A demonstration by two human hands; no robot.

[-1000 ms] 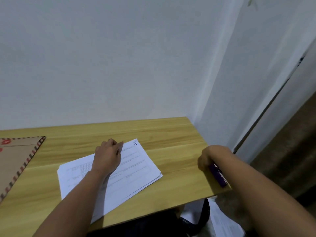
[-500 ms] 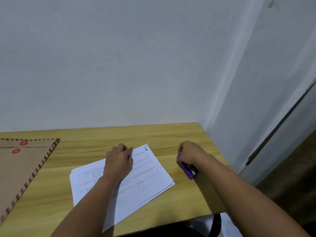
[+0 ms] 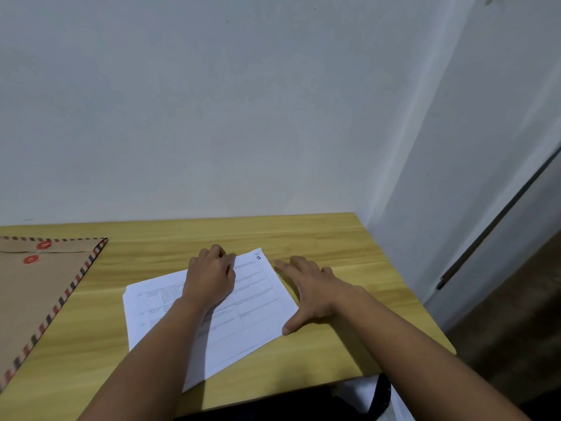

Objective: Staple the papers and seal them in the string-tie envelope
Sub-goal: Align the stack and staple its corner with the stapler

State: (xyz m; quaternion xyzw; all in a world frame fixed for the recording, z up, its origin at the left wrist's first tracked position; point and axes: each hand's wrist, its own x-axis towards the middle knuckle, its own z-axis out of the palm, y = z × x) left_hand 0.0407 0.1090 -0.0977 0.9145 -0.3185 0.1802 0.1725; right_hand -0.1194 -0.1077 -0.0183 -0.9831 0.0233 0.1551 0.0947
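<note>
Left hand [image 3: 211, 278] rests curled on the papers [image 3: 258, 302], right hand [image 3: 312, 291] spreads flat along their edge, envelope [image 3: 39, 287] lying far left on the tabletop [image 3: 318, 238].

Matt wood-grain desk [image 3: 318, 238], white paper sheets [image 3: 258, 302]

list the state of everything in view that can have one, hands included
papers: loose stack lying flat on the table, sheets slightly fanned.
envelope: lying flat at the table's left, apart from the papers; whether the string is tied, cannot tell.
left hand: resting on the papers, fingers curled.
right hand: open, fingers spread flat on the table against the stack's right edge.
table: wooden.
</note>
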